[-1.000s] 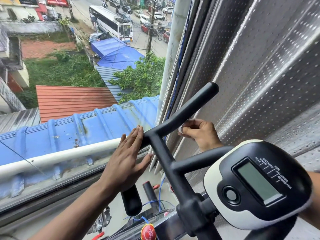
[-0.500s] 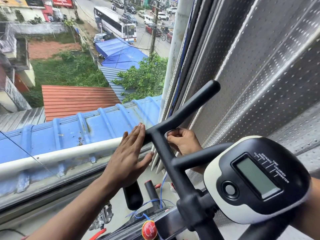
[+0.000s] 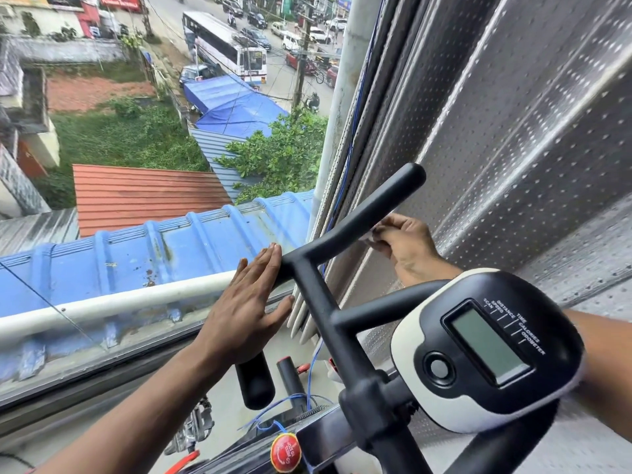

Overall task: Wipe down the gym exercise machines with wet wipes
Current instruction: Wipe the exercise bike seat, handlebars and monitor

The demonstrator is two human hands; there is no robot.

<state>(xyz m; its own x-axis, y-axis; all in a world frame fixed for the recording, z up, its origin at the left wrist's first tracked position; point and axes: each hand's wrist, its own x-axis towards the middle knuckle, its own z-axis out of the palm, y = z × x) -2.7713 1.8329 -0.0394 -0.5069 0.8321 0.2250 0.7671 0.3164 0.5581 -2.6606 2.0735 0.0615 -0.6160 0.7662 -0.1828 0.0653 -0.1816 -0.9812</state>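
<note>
Head view: left hand flat, fingers straight.

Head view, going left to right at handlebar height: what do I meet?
White pipe → left hand, flat against the black handlebar → right hand with the wet wipe under the bar → bike console.

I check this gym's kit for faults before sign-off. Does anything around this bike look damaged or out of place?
Loose blue wires trail below the handlebar, one end hanging free. The console screen is blank. Nothing looks broken or spilled.
</note>
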